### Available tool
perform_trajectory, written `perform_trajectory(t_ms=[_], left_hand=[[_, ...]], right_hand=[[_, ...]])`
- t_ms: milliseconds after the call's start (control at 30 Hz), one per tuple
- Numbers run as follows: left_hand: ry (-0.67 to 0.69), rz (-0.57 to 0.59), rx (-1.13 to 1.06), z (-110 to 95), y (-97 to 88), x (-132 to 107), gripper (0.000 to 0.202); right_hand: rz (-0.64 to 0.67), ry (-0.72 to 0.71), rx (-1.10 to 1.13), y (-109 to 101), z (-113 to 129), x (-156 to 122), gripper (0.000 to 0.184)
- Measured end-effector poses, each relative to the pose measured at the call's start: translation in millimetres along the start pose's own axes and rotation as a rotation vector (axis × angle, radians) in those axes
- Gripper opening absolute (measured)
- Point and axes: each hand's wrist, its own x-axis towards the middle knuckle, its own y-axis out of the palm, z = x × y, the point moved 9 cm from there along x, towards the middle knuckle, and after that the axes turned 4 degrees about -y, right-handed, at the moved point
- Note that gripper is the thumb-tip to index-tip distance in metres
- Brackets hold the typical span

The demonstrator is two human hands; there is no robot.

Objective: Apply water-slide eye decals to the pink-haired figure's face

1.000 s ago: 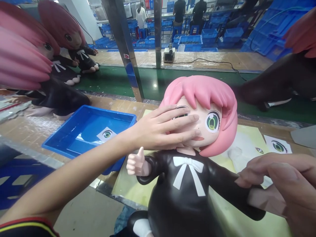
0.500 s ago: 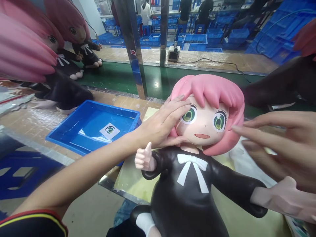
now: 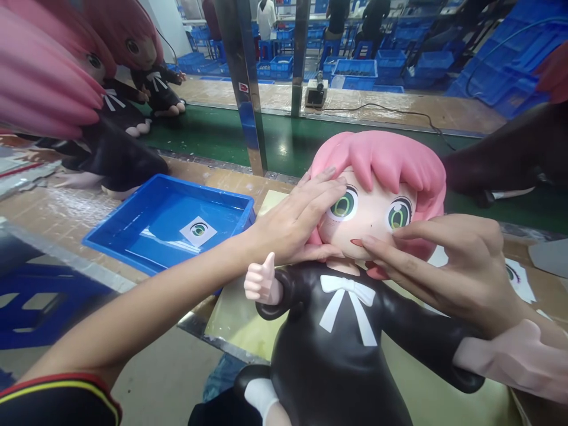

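Note:
A large doll (image 3: 350,331) with pink hair, green eyes and a black dress with a white bow lies in front of me. My left hand (image 3: 295,222) rests flat and open against the doll's face on the left, fingers spread beside its eye. My right hand (image 3: 448,269) comes in from the right, fingers extended onto the cheek and mouth, holding nothing. The doll's thumbs-up hand (image 3: 261,281) sticks out below my left wrist.
A blue tray (image 3: 133,236) with water and an eye sticker (image 3: 198,230) stands at the left. More eye stickers (image 3: 517,278) lie at the right. Other pink-haired dolls (image 3: 146,65) sit at the back left. A metal post (image 3: 246,89) rises behind. People work far back.
My left hand slid off the doll's eye to the side of its face. My right hand let go of the doll's arm and moved up to its cheek and mouth.

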Motion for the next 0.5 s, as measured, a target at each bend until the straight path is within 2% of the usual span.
perform_trajectory(t_ms=[300,500], left_hand=[[0.037,-0.045,-0.012,0.1,-0.2,-2.2,0.082],[0.065,-0.027,0.000,-0.1,0.3,-1.8,0.087]], right_hand=[[-0.024,0.012,0.075,-2.0,0.9,3.6,0.076],[-0.017,0.053,0.051,0.8,-2.6,4.1,0.055]])
